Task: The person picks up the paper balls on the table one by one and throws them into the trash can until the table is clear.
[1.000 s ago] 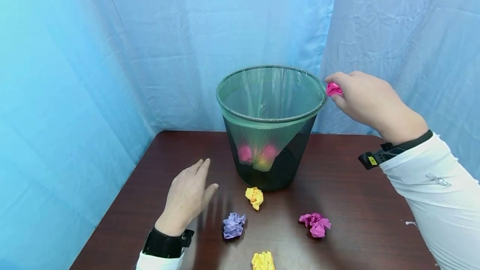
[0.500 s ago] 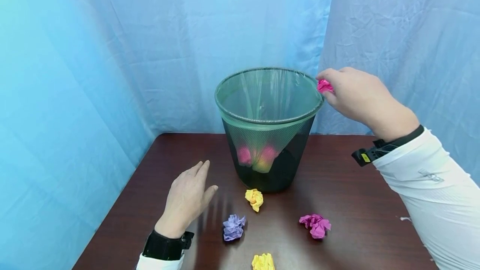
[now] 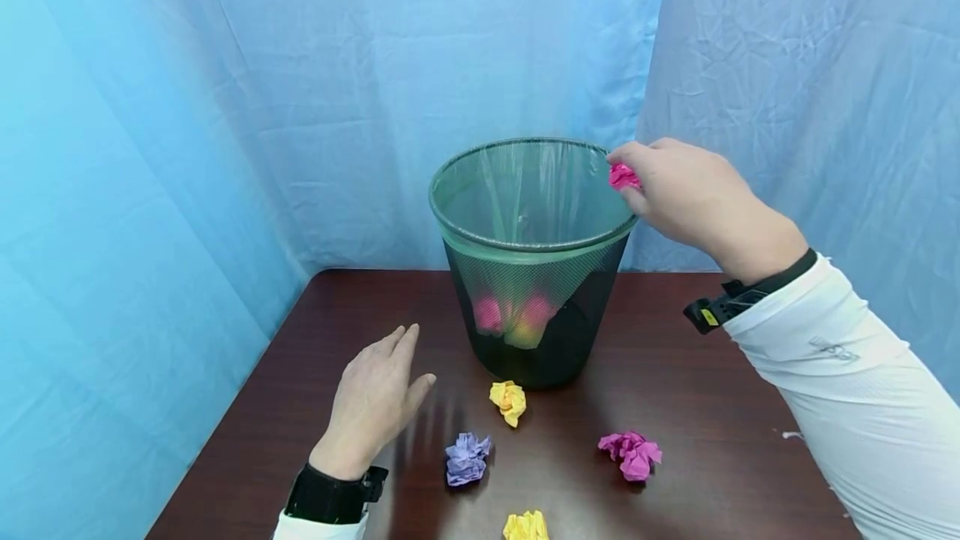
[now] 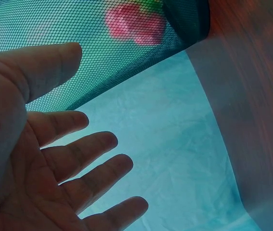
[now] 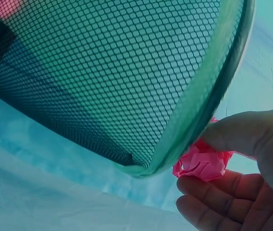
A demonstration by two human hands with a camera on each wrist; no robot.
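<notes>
At the bin (image 3: pixel 534 265), left hand (image 3: pixel 371 398) spread, right hand (image 3: pixel 690 200) pinching pink paper (image 3: pixel 623 177)

The head camera looks forward and down across the counter (image 3: pixel 727 373) at a mesh bin (image 3: pixel 525 247), far enough back to take in the left hand (image 3: pixel 371 402) at lower left, the right hand (image 3: pixel 690 198) at right and blue curtain (image 3: pixel 450 40) across the top. The left wrist camera looks past the left hand, near at lower left; this view is tilted, the bin at upper left and the counter along the right. The right wrist camera is close to the bin, which fills the upper left. All three views share the bin; head and right wrist share the pink paper ball (image 3: pixel 624 177).
</notes>
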